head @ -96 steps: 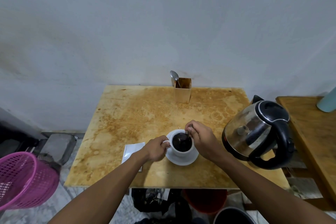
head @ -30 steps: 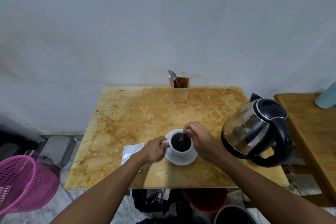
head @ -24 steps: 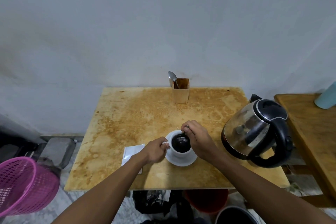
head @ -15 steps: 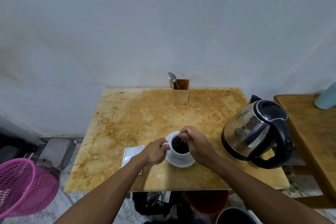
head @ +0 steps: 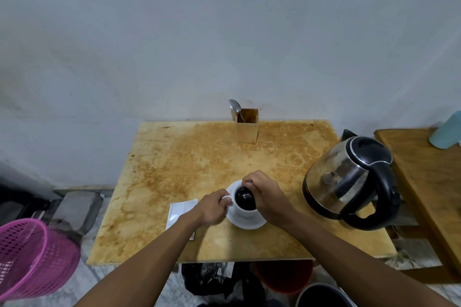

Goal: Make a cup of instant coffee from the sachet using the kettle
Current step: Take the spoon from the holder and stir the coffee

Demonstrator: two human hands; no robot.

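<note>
Stirring a white cup [head: 245, 210] of dark coffee on its saucer [head: 249, 222] near the table's [head: 174, 157] front edge. Left hand [head: 213, 209] pinching the handle, right hand [head: 264, 194] clamped on a spoon, barely visible. Risk: brisk stirring slopping hot coffee over the rim, or sliding the cup on the saucer.

Two bare forearms come into view from the near edge, one at the lower left and one at the lower right. No sleeve covers either as far as the frame shows. The left hand [head: 212, 209] and the right hand [head: 268, 197] are bare too: no glove, ring, watch or wristband is visible.
</note>
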